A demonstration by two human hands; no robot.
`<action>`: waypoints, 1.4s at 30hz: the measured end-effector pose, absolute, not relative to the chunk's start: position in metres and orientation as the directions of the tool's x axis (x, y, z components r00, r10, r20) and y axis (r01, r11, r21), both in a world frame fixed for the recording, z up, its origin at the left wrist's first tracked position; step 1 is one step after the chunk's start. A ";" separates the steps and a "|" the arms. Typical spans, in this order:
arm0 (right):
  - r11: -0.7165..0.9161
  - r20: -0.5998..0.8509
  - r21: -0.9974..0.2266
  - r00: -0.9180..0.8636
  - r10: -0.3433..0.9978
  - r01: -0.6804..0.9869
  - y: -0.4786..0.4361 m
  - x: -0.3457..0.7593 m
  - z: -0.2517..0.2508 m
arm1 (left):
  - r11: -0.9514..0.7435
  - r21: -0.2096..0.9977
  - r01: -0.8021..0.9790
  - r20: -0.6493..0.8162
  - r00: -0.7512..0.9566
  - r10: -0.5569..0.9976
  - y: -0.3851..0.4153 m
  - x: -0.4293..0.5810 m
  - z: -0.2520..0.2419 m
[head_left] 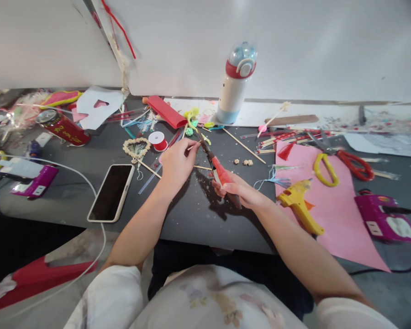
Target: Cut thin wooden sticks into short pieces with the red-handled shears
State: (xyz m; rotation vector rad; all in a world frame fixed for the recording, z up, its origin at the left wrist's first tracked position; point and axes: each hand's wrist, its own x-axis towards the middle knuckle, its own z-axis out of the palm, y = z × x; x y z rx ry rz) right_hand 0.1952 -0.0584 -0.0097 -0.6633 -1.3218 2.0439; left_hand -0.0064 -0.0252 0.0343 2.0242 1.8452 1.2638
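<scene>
My right hand (238,188) is closed around the handles of red-handled pliers (219,171), whose dark jaws point up and away to the left. Close to those jaws, my left hand (176,164) pinches a small pale piece, too small to make out. A thin wooden stick (202,168) lies on the table between the hands. Left of my left hand are a spool of red thread (158,141) and a heart-shaped beige ornament (137,150). Yellow and green fuzzy pieces (192,122) sit beyond the jaws, beside a folded red sheet (166,111).
A phone (111,193) and a tilted drink can (63,128) are at left. A water bottle (234,87) stands at the back. Right, a yellow glue gun (299,203) and scissors (342,160) rest on pink paper (342,219), near a purple box (387,219) with a black cable.
</scene>
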 end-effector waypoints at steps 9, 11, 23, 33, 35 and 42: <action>-0.374 -0.076 -0.885 -0.704 0.706 -0.279 -0.059 0.192 -0.003 | -0.139 0.938 0.317 0.160 -0.041 0.986 -0.015 -0.008 0.031; -0.416 -0.084 -0.858 -0.717 0.692 -0.301 -0.058 0.192 -0.002 | -0.110 0.968 0.225 0.120 -0.034 0.992 -0.012 -0.008 0.029; -0.295 -0.068 -0.930 -0.684 0.726 -0.221 -0.059 0.190 -0.010 | -0.126 0.940 0.318 0.159 -0.081 0.984 -0.016 -0.007 0.034; -0.285 -0.045 -0.933 -0.715 0.698 -0.219 -0.058 0.191 -0.009 | -0.077 0.974 0.211 0.094 -0.073 0.993 -0.017 -0.005 0.037; -0.321 -0.061 -0.918 -0.717 0.694 -0.233 -0.058 0.191 -0.010 | -0.079 0.984 0.157 0.089 -0.057 0.994 -0.015 -0.006 0.035; -0.380 -0.069 -0.883 -0.723 0.687 -0.277 -0.058 0.190 -0.012 | -0.082 0.996 0.042 0.083 -0.025 0.996 -0.010 -0.009 0.027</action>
